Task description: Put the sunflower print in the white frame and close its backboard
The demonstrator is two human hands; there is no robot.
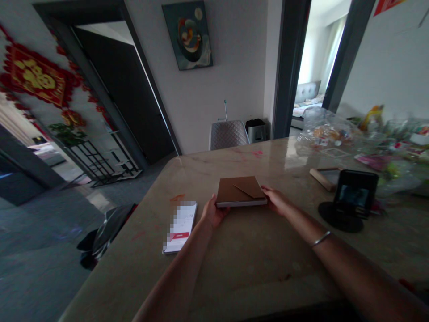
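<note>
A brown-covered notebook, thick with a pale page edge, is held level over the middle of the table. A thin pencil-like stick lies slantwise on its cover. My left hand grips the near left corner, some fingers hidden beneath. At the right edge, my right hand is closed on the same notebook, its thumb near the top. Whether the notebook touches the table, I cannot tell. Left of my left forearm lies a phone with a lit, partly blurred screen.
A black stand with a dark screen is right of my right hand, a shallow wooden box behind it. Plastic bags crowd the table's far right. Beyond the far edge stands a grey chair. The table's left edge drops to the floor.
</note>
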